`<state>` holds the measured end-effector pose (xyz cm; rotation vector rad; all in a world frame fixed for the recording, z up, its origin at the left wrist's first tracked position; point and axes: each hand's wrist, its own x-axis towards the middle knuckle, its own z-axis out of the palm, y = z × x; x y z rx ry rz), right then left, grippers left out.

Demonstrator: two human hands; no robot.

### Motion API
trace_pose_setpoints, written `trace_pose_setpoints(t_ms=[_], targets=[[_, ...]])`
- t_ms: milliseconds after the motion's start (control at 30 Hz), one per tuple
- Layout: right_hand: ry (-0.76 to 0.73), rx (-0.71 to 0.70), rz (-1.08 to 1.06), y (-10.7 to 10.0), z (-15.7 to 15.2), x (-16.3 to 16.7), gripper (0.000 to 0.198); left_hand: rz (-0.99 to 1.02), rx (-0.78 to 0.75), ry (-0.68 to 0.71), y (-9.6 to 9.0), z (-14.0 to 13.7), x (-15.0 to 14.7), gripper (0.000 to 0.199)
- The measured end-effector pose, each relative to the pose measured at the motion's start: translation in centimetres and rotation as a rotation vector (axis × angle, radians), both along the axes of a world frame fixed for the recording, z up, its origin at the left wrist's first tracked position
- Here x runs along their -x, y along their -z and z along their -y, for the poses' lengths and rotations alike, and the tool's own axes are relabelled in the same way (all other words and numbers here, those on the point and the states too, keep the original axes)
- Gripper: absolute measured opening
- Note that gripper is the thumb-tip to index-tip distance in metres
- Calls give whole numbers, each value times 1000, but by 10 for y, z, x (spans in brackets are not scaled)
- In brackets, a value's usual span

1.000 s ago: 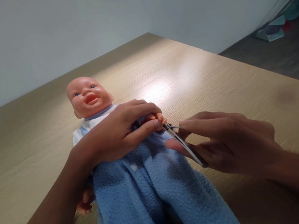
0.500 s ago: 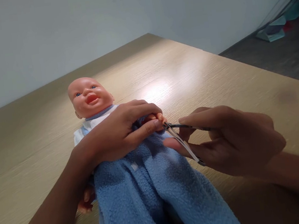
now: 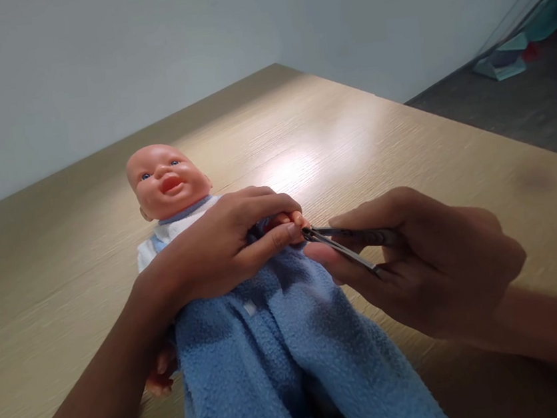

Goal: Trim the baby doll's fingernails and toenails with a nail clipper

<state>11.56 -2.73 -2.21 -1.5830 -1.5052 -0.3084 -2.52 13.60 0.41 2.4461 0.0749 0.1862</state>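
A baby doll (image 3: 169, 181) in a blue fleece suit with a white collar lies on its back on the table. My left hand (image 3: 234, 241) reaches across its chest, thumb and fingers closed around the doll's hand (image 3: 297, 219), whose small fingers poke out at the right. My right hand (image 3: 439, 258) grips a metal nail clipper (image 3: 345, 245) between thumb and fingers. The clipper's jaw end is right at the doll's fingertips; whether it touches them I cannot tell. The doll's other hand (image 3: 160, 380) hangs beneath my left forearm.
The light wooden table (image 3: 63, 260) carries a bright glare spot beyond the hands. A pale wall (image 3: 115, 60) stands along its far side. On the dark floor at the right lie some light-blue and red items (image 3: 508, 62).
My right hand has squeezed the clipper's lever and body closer together. Its jaw end stays by the doll's fingers. My left hand keeps its hold.
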Motion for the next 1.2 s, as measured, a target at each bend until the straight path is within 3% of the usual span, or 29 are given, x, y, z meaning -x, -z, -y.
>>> trace_pose_setpoints(t_ms=[200,633,833,1033,1200], targets=[[-102,-45,-85,3,-1,0,27,-8,-6,2,2,-1,-1,17],[-3,-22,-74,2,-4,9,30,-1,-14,9,1,-2,-1,19],[-47,10,-78,7,-3,10,30,-5,-24,6,1,-2,-1,19],[49,30,-55,13,-1,12,30,-15,-47,10,1,-2,-1,19],[-73,29,-217,11,-3,5,28,-5,-42,11,1,-2,-1,17]])
